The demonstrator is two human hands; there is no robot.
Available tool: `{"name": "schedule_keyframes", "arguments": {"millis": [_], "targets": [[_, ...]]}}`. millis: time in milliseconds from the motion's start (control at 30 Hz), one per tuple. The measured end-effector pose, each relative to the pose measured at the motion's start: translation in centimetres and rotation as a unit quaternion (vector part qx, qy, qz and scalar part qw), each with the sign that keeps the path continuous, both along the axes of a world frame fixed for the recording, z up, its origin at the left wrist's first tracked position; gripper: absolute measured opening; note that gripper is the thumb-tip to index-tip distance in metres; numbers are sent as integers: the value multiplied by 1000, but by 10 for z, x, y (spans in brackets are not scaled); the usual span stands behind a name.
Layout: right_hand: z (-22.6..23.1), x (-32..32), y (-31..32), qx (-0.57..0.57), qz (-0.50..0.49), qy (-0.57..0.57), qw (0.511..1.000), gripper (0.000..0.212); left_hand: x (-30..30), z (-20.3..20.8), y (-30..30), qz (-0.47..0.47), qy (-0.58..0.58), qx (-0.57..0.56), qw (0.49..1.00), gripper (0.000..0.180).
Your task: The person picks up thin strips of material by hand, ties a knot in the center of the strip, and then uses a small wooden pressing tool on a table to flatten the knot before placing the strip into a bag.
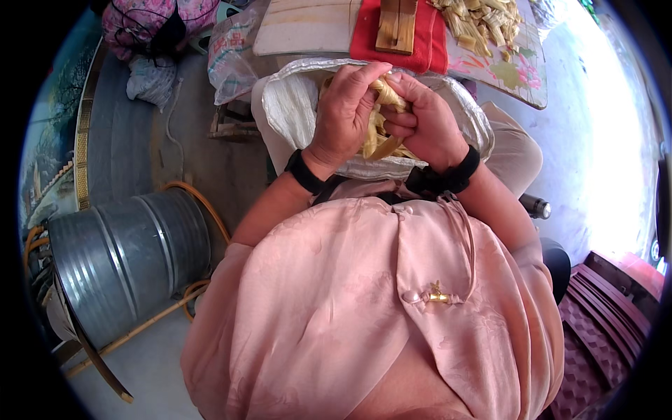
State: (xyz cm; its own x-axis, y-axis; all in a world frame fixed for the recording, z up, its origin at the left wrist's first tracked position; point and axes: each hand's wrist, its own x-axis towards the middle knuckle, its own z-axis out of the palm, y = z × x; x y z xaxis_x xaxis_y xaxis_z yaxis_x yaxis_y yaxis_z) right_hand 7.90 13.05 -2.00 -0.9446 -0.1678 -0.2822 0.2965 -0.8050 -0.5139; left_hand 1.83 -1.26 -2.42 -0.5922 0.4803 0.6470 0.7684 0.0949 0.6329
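A twisted knot of pale yellow, husk-like strips (389,96) is pinched between my two hands, above the mouth of a white woven sack (292,105). My left hand (348,105) grips it from the left, fingers bent. From the other side my right hand (425,115) has its thumb and curled fingers pressed on it. More loose yellow strips (379,145) hang below the knot and lie in the sack; where the held strips end among them I cannot tell. The sack lies open across my lap.
Ahead, a low table (304,28) bears a red cloth (435,42), a wooden block (397,28) and a heap of yellow strip pieces (483,24). A metal drum (133,255) lies to the left. A plastic bag (234,59) hangs near the table; dark red stacked pieces (595,336) sit at right.
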Motion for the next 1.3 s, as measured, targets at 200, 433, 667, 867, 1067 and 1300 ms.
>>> {"name": "schedule_keyframes", "arguments": {"millis": [200,433,667,867,1067,1300], "targets": [[2,1,1,333,-15,27,942,22,1,2,-2,19,-44,-83,995,16],[3,10,11,718,-132,269,628,20,1,-10,-1,-63,-404,7,913,14],[18,14,20,467,-37,238,851,23,0,8,-11,-167,-462,53,870,13],[15,24,9,399,-4,186,898,18,-7,-8,-10,-94,-333,90,934,2],[12,12,17,212,-30,94,972,12,12,11,5,-76,-338,103,932,17],[14,8,32,201,1,66,977,11,8,13,6,-93,-452,71,884,19]]}}
